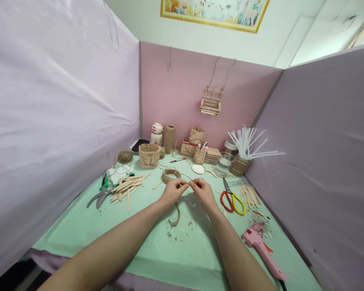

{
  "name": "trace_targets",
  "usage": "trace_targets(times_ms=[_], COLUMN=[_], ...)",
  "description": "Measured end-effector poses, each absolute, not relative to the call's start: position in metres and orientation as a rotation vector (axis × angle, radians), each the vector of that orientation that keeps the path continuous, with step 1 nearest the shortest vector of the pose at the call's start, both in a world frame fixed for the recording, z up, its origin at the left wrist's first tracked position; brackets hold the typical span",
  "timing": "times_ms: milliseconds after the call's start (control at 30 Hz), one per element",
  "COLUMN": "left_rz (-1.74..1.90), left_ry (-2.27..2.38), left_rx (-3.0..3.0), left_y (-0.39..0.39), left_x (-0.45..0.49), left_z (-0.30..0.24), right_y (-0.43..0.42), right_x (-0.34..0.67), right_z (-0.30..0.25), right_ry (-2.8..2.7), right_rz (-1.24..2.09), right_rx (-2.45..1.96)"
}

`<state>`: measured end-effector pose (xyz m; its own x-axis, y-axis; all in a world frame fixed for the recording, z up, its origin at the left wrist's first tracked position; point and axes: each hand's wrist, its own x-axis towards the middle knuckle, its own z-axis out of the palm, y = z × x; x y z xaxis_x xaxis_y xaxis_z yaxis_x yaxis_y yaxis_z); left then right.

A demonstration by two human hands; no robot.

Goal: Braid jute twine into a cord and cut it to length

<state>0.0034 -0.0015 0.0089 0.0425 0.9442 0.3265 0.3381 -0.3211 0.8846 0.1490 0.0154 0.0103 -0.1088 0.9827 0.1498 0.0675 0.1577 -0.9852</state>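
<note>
Over the middle of the table, my left hand and my right hand meet fingertip to fingertip, both pinching a thin length of twine. From beneath my left hand a thicker, braided-looking piece of twine hangs down and curls onto the cloth. Just behind my left hand lies a coil of twine, with a loose strand running toward my right hand. Scissors with red and yellow handles lie to the right of my right hand. The exact spot where the fingers grip is too small to make out.
Pruning shears and flat wooden sticks lie on the left. A pink glue gun rests at front right. Toward the back stand a woven-looking basket, a glass bowl and white glue sticks. Fabric partitions enclose three sides.
</note>
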Motion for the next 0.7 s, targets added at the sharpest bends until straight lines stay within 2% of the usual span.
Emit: trace_targets(times_ms=[367, 700], left_rz=[1.359, 1.426], left_ry=[1.316, 1.419], left_rx=[1.479, 1.519], left_y=[0.0025, 0.0007], left_x=[0.0040, 0.0072], left_z=[0.0049, 0.0060], right_y=[0.0159, 0.0074], right_x=[0.1483, 0.1441], right_z=[0.0067, 0.0113], right_ry=[-1.554, -1.657], right_rz=[0.948, 0.673], right_rx=[-1.087, -1.061])
